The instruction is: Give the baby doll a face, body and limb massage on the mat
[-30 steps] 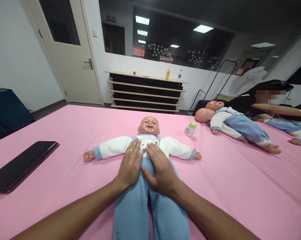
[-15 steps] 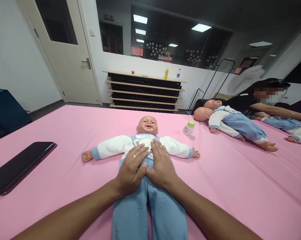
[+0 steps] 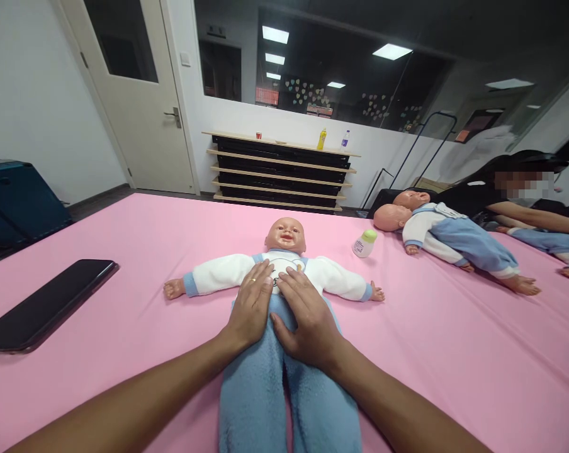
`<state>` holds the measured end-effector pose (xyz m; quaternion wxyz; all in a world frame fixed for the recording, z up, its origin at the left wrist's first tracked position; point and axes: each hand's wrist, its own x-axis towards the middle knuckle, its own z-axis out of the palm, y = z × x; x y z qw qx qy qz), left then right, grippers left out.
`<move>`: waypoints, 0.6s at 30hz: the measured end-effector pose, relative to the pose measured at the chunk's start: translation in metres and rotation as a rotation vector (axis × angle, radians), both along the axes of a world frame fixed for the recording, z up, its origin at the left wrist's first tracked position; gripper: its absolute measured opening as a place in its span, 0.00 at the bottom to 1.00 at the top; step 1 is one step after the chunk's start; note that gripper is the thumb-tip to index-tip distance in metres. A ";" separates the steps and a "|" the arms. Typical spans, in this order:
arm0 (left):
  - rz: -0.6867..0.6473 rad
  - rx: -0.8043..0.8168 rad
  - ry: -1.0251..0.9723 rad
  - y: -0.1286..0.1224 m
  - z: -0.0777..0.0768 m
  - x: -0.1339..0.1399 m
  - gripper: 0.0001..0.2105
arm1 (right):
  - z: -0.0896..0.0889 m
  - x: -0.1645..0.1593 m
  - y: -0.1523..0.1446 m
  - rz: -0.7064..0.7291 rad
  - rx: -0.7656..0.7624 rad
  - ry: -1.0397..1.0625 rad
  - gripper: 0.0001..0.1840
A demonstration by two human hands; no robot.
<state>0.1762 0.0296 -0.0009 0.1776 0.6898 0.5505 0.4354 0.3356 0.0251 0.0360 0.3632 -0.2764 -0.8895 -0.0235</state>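
Note:
A baby doll (image 3: 285, 235) lies on its back on the pink-covered table (image 3: 143, 239), head away from me, arms spread wide. It wears a white top with blue cuffs and fluffy blue trousers. My left hand (image 3: 252, 302) rests flat on the left side of its belly, a ring on one finger. On the right side of the belly lies my right hand (image 3: 308, 318), fingers stretched out and thumb apart. Between the hands, part of the print on the doll's top shows. Neither hand grips anything.
A black phone (image 3: 48, 305) lies at the left. Right of the doll's head stands a small white bottle with a green cap (image 3: 365, 243). More dolls (image 3: 459, 236) lie at the right, near a person in black (image 3: 483, 195). A dark teal suitcase (image 3: 22, 201) stands at far left.
My left hand has turned to point more straight up the doll's body, and the thumbs have come apart. My right hand has shifted slightly over the belly. The whole view has moved a little.

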 end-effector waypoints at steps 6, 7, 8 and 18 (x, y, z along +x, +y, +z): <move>0.091 0.126 0.006 -0.010 0.001 0.003 0.25 | 0.002 0.000 0.002 0.033 -0.096 -0.071 0.28; 0.090 0.156 0.019 -0.012 0.002 0.004 0.25 | 0.002 0.000 0.003 0.031 -0.123 -0.083 0.27; 0.084 0.183 0.033 -0.014 0.003 0.005 0.25 | 0.002 -0.001 0.004 0.025 -0.147 -0.089 0.27; -0.080 0.305 0.109 -0.022 0.017 0.005 0.20 | -0.002 -0.002 0.012 -0.218 -0.295 -0.117 0.38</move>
